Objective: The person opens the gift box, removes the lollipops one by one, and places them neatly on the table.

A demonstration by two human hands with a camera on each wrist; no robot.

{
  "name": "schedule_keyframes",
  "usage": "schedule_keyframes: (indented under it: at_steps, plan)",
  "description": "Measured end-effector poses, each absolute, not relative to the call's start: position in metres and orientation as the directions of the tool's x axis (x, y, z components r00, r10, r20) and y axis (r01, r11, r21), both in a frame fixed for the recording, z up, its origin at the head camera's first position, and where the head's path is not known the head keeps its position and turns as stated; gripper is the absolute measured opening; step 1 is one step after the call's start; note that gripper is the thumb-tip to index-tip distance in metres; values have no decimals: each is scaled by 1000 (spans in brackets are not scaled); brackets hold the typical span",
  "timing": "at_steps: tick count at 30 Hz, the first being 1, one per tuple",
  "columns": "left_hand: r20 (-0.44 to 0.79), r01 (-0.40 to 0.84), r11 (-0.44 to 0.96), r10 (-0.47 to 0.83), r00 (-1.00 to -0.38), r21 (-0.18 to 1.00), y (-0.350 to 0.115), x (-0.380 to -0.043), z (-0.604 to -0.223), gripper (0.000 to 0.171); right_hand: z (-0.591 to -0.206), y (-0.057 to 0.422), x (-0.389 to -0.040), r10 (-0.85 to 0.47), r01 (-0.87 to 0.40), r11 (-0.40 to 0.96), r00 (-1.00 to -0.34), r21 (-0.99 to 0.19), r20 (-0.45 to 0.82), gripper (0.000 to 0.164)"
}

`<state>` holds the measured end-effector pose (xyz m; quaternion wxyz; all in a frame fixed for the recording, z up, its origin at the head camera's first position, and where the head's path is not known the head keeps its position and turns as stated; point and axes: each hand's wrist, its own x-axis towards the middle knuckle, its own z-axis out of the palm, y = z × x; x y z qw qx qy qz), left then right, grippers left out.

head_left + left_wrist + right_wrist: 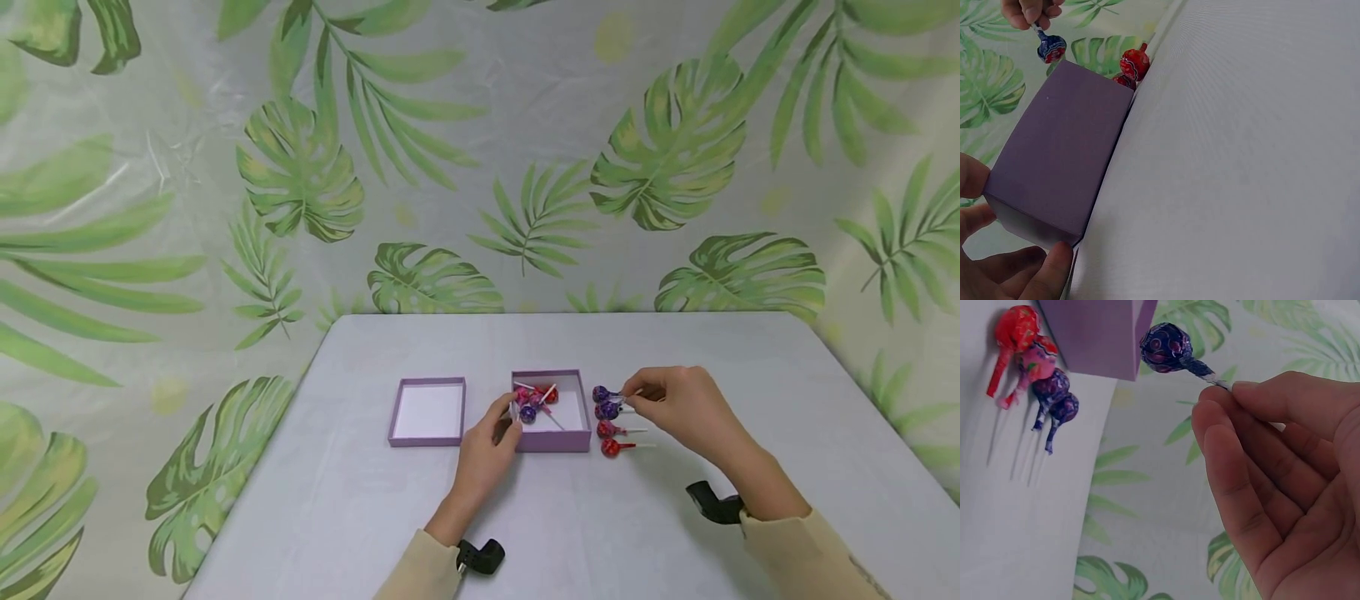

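My left hand (483, 450) holds the left side of an open purple box (551, 442), thumb near its front corner and fingers along the side wall. Inside the box lie several wrapped lollipops (528, 414), red, pink and purple, their sticks crossing. Right of the box, my right hand (686, 408) pinches a purple lollipop (1166, 348) by its stick between thumb and index finger, the candy end pointing away from the palm. Below it on the table, a red lollipop (611, 447), a pink one (604, 429) and purple ones (1064, 408) form a column with sticks toward the right.
A shallow purple-rimmed lid (429, 410) with a white inside lies left of the box. Everything stands on a white-covered table (337, 517). A leaf-patterned cloth (525, 125) hangs behind it. Black devices (480, 557) are worn at both wrists.
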<state>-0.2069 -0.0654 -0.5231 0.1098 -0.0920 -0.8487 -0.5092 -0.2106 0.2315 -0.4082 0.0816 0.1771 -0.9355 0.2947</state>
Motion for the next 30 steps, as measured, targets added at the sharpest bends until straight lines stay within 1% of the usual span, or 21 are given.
schedule_keyframes:
  at_steps: [5,15,19,26,30]
  plan:
    - [276,265,470,46,-960,842,-66,-208,-525,47,-416,233,-203,-268,-362,755,-931,-547,247,9]
    - [281,266,485,44,-959,833,-66,-208,-528,46,-433,237,-191,-263,-328,750,-945,-574,197,6]
    - [272,260,471,45,-961,843,-66,-208,-528,46,-438,238,-189,-257,-307,756,-951,-579,169,6]
    - [277,273,464,60,-959,843,-67,-209,-529,46,-450,237,-184,-248,-267,735,-961,-623,120,9]
    - [283,280,459,64,-957,843,-67,-209,-528,46,-452,235,-182,-244,-238,734,-966,-636,79,8]
